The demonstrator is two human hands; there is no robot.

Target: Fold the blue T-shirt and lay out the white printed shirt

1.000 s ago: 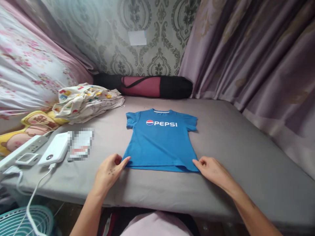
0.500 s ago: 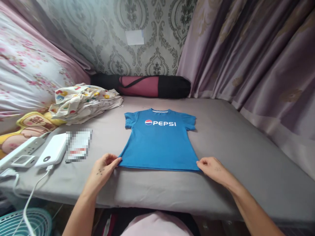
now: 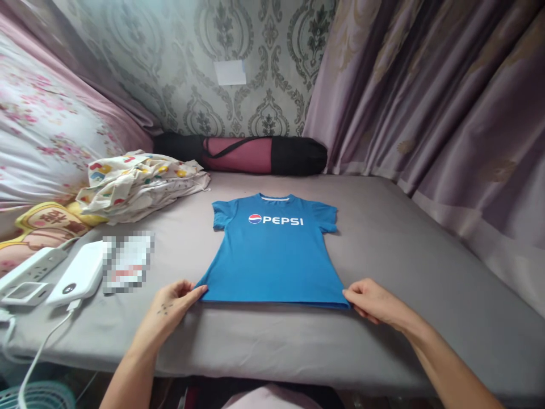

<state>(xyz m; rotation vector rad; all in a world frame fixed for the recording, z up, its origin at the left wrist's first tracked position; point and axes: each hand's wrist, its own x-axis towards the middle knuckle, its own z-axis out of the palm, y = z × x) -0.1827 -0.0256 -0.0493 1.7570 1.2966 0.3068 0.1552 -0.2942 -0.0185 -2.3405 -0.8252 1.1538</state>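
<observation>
A blue T-shirt (image 3: 275, 261) with a white PEPSI print lies front side up on the grey bed sheet (image 3: 264, 346), its collar pointing away from me. My left hand (image 3: 172, 307) pinches the left corner of its bottom hem between thumb and fingers. At the right hem corner, my right hand (image 3: 374, 304) grips the fabric in the same way. The hem is stretched almost straight between both hands, and its right end shows a small gap between the layers. Both sleeves lie spread outward.
A crumpled patterned cloth (image 3: 140, 184) and yellow cushion (image 3: 51, 224) lie at the left. Nearer are a power strip (image 3: 36, 267), a white power bank (image 3: 80, 272) with a cable and a blurred packet (image 3: 130, 264). A black and red bag (image 3: 242, 154) lies along the wall.
The view has shifted slightly. Both hands have drawn the hem a little toward me and farther apart, so the shirt's lower edge looks wider.
</observation>
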